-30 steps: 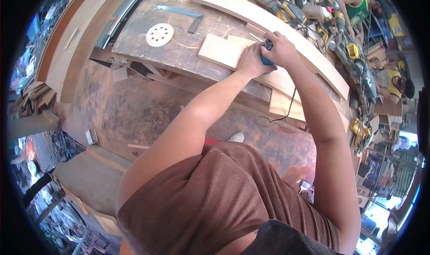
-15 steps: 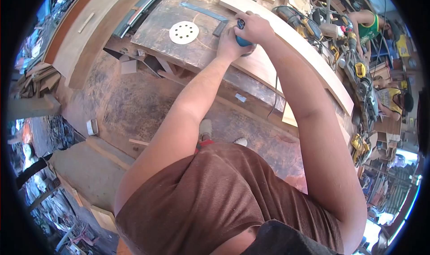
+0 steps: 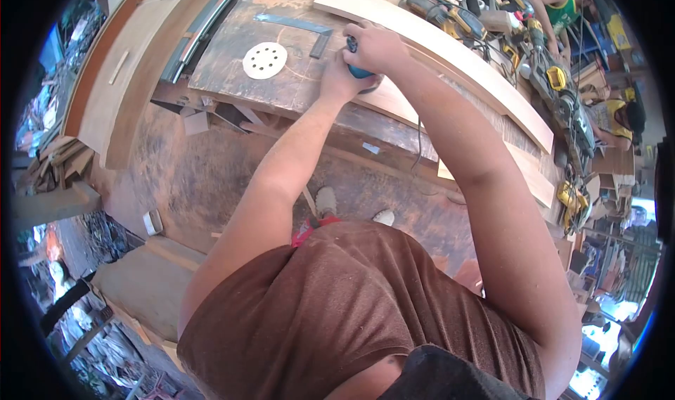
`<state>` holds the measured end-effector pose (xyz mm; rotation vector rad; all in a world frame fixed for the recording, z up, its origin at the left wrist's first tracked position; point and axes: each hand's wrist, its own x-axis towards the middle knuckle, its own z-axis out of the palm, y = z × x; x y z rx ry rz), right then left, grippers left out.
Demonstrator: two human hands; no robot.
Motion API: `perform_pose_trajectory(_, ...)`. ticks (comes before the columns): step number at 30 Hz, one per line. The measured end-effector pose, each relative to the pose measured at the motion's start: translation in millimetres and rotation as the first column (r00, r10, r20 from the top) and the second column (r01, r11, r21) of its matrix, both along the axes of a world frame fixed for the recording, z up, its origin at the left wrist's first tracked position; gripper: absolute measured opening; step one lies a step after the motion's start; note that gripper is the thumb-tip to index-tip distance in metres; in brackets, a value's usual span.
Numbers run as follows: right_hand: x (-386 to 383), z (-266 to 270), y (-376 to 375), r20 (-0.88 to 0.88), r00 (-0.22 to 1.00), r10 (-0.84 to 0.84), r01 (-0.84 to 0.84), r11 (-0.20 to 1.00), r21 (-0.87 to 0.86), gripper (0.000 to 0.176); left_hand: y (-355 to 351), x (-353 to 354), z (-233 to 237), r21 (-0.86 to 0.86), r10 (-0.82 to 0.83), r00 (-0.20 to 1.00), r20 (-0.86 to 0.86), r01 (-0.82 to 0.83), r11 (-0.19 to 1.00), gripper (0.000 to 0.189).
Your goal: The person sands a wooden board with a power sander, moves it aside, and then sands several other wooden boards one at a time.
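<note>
The left grip point(image 3: 339, 81) and right grip point(image 3: 382, 48) both clasp the blue sander point(image 3: 359, 72), and the cord point(image 3: 420, 138) dangling to their right could snag on the table point(image 3: 223, 66), tilting it.

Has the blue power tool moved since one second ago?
Yes: judged against the white disc lying on the bench, the blue power tool has moved left and is now much closer to it.

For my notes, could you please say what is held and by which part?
A blue tool: the right hand grips its upper part; the left hand lies against its side.
</note>
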<state>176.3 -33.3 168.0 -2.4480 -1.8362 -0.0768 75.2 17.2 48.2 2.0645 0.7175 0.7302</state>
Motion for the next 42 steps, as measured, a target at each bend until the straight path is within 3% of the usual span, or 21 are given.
perform_pose_trajectory(2, -4.0, -1.4, 3.0, -0.008, 1.0, 0.01, -0.01, 1.0, 0.02, 0.049, 11.5, 3.1, -14.1, -0.003, -0.003, 1.0, 0.028, 0.003, 1.0, 0.089)
perform_pose_trajectory(6, -13.3, -4.7, 6.2, -0.025, 0.999, 0.046, -0.045, 0.999, 0.027, 0.051, 0.7, -19.5, 4.6, -0.023, 0.025, 0.996, 0.088, -0.023, 0.999, 0.093)
perform_pose_trajectory(10, -11.7, 1.3, -4.6, -0.058, 0.998, 0.032, -0.032, 0.999, -0.01, 0.051, -4.8, -11.8, -5.7, 0.052, 0.039, 0.998, 0.04, -0.041, 0.998, 0.09)
perform_pose_trajectory(12, -5.4, 5.5, -18.3, -0.068, 0.998, 0.019, -0.019, 1.0, 0.001, 0.051, -17.2, -4.3, 2.2, 0.094, 0.058, 0.996, -0.069, -0.051, 0.994, 0.084)
perform_pose_trajectory(18, 16.4, 17.7, -71.3, -0.132, 0.988, -0.078, 0.066, 0.994, -0.087, 0.051, -60.6, 19.4, 31.6, -0.048, -0.15, 0.979, -0.135, 0.145, 0.988, 0.078)
perform_pose_trajectory(20, 25.7, 19.2, -88.1, -0.134, 0.985, -0.112, 0.1, 0.991, -0.094, 0.052, -72.9, 35.0, 17.3, -0.027, -0.154, 0.974, -0.165, 0.151, 0.988, 0.078)
perform_pose_trajectory(22, 36.3, 17.2, -107.6, -0.161, 0.97, -0.18, 0.167, 0.982, -0.091, 0.052, -92.8, 45.9, 32.4, -0.005, -0.163, 0.968, -0.191, 0.165, 0.986, 0.079)
perform_pose_trajectory(25, 51.5, 11.1, -139.9, -0.203, 0.952, -0.23, 0.224, 0.973, -0.052, 0.053, -123.5, 61.8, 50.2, -0.053, -0.325, 0.912, -0.251, 0.322, 0.945, 0.082)
perform_pose_trajectory(30, 71.1, 7.7, -197.7, -0.216, 0.919, -0.33, 0.345, 0.938, 0.037, 0.046, -160.4, 98.3, 23.0, 0.117, -0.379, 0.881, -0.282, 0.424, 0.898, 0.081)
perform_pose_trajectory(33, 87.0, 5.5, -228.4, -0.225, 0.885, -0.408, 0.423, 0.906, 0.02, 0.042, -177.8, 120.8, -1.8, 0.025, -0.454, 0.878, -0.152, 0.463, 0.886, 0.079)
perform_pose_trajectory(35, 99.0, 3.8, -246.7, -0.221, 0.852, -0.474, 0.488, 0.873, 0.01, 0.04, -191.9, 139.4, -11.2, 0.006, -0.498, 0.844, -0.198, 0.509, 0.861, 0.078)
perform_pose_trajectory(37, 112.1, 2.7, -268.5, -0.301, 0.824, -0.479, 0.487, 0.872, -0.054, 0.042, -213.2, 152.4, -13.4, -0.011, -0.556, 0.827, -0.086, 0.557, 0.83, 0.076)
perform_pose_trajectory(42, 128.3, 4.7, -322.2, -0.254, 0.763, -0.595, 0.612, 0.79, -0.013, 0.052, -260.6, 180.1, -4.0, -0.031, -0.679, 0.732, -0.058, 0.678, 0.734, 0.07)
